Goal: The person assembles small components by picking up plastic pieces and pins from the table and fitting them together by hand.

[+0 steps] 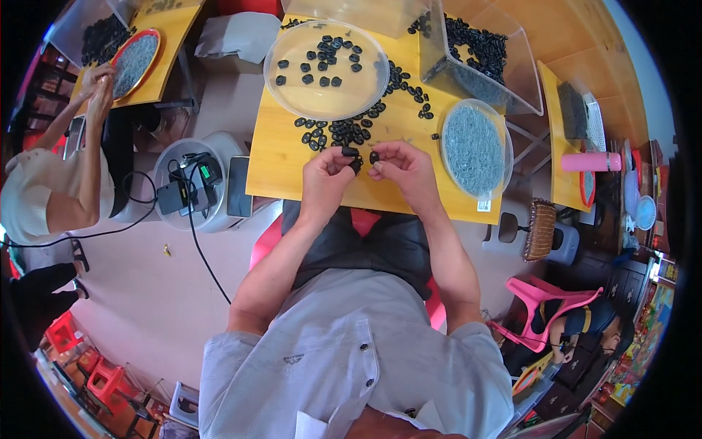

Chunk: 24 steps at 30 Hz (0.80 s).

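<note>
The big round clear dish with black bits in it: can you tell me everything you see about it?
The dish is wide, shallow and see-through, like clear plastic, so the yellow table shows through it. It lies flat, open side up, with a thin pale rim. Small black pieces are scattered inside, mostly toward the middle, leaving its near side bare. It sits beyond the left hand and right hand; neither touches it. Loose pieces crowd its near edge, but I can't tell if they touch.
</note>
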Available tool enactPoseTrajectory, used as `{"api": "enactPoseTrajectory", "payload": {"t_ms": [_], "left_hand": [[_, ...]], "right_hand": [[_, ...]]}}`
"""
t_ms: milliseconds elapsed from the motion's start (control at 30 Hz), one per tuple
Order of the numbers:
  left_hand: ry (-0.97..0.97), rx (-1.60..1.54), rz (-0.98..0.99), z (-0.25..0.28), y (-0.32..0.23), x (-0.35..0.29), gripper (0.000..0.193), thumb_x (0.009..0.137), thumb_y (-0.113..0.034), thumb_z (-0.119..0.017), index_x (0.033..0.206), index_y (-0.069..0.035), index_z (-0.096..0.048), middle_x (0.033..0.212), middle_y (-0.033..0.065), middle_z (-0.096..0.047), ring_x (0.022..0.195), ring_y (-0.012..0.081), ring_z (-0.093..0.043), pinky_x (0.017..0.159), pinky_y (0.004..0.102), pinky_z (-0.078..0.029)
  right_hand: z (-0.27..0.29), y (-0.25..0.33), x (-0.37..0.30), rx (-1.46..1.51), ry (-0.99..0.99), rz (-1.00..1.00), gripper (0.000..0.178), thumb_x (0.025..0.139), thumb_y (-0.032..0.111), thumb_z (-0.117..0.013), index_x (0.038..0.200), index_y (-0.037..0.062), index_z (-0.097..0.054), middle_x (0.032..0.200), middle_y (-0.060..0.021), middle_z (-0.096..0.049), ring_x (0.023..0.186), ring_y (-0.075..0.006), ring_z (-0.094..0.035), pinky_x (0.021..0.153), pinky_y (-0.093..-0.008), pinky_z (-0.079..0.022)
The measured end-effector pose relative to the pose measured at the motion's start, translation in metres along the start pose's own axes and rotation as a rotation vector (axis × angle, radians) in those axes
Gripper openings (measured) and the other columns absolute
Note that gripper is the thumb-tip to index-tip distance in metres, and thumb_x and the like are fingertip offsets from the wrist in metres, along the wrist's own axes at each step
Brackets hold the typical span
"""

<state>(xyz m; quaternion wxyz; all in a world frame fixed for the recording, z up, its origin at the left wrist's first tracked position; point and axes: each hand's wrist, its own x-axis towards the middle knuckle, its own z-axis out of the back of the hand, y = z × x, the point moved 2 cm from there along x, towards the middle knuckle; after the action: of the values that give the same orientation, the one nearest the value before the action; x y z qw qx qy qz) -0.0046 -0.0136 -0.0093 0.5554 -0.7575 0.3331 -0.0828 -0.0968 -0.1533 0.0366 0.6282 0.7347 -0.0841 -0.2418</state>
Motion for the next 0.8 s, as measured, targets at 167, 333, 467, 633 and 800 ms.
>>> {"api": "enactPoseTrajectory", "payload": {"t_ms": [167, 333, 467, 633, 800], "left_hand": [[0.018, 0.018, -0.010, -0.0019, -0.0007, -0.0014, 0.018, 0.083, 0.008, -0.061, 0.100, 0.003, -0.065, 0.083, -0.0001, -0.066, 0.074, 0.0039, -0.060, 0.067, 0.0191, -0.048], [0.054, 0.045, -0.033, -0.0011, 0.0009, -0.0019, 0.018, 0.084, 0.008, -0.061, 0.101, 0.003, -0.065, 0.085, 0.0003, -0.067, 0.076, 0.0037, -0.060, 0.068, 0.0187, -0.048], [0.059, 0.039, -0.020, -0.0011, 0.0003, -0.0017, 0.018, 0.084, 0.008, -0.061, 0.101, 0.003, -0.066, 0.085, 0.0003, -0.067, 0.075, 0.0036, -0.060, 0.067, 0.0184, -0.047], [0.047, 0.047, -0.007, -0.0001, 0.0018, -0.0008, 0.018, 0.084, 0.007, -0.061, 0.099, 0.003, -0.068, 0.084, -0.0005, -0.067, 0.072, 0.0027, -0.058, 0.065, 0.0180, -0.045], [0.039, 0.065, 0.013, -0.0022, -0.0015, -0.0012, 0.017, 0.084, 0.006, -0.060, 0.099, 0.002, -0.068, 0.083, -0.0013, -0.067, 0.071, 0.0018, -0.057, 0.063, 0.0177, -0.044]], "right_hand": [[0.0015, -0.0018, -0.0009, -0.020, 0.030, -0.007, 0.026, 0.087, -0.005, -0.062, 0.113, -0.0023, -0.061, 0.095, -0.0067, -0.065, 0.081, -0.0134, -0.067, 0.073, -0.0244, -0.054], [-0.0026, -0.0058, -0.0009, -0.004, 0.035, 0.011, 0.026, 0.087, -0.005, -0.062, 0.113, -0.0017, -0.062, 0.094, -0.0065, -0.065, 0.082, -0.0125, -0.066, 0.072, -0.0239, -0.053], [-0.0048, -0.0052, 0.0000, -0.029, 0.050, 0.012, 0.026, 0.087, -0.005, -0.062, 0.113, -0.0015, -0.062, 0.094, -0.0065, -0.066, 0.082, -0.0116, -0.066, 0.073, -0.0237, -0.053], [-0.0044, -0.0050, -0.0006, -0.027, 0.059, 0.023, 0.026, 0.086, -0.005, -0.062, 0.112, -0.0016, -0.062, 0.094, -0.0065, -0.067, 0.081, -0.0116, -0.066, 0.072, -0.0238, -0.053], [-0.0028, -0.0073, 0.0005, -0.028, 0.052, 0.026, 0.026, 0.087, -0.005, -0.062, 0.112, -0.0020, -0.062, 0.093, -0.0068, -0.067, 0.080, -0.0120, -0.066, 0.071, -0.0242, -0.053]]}}
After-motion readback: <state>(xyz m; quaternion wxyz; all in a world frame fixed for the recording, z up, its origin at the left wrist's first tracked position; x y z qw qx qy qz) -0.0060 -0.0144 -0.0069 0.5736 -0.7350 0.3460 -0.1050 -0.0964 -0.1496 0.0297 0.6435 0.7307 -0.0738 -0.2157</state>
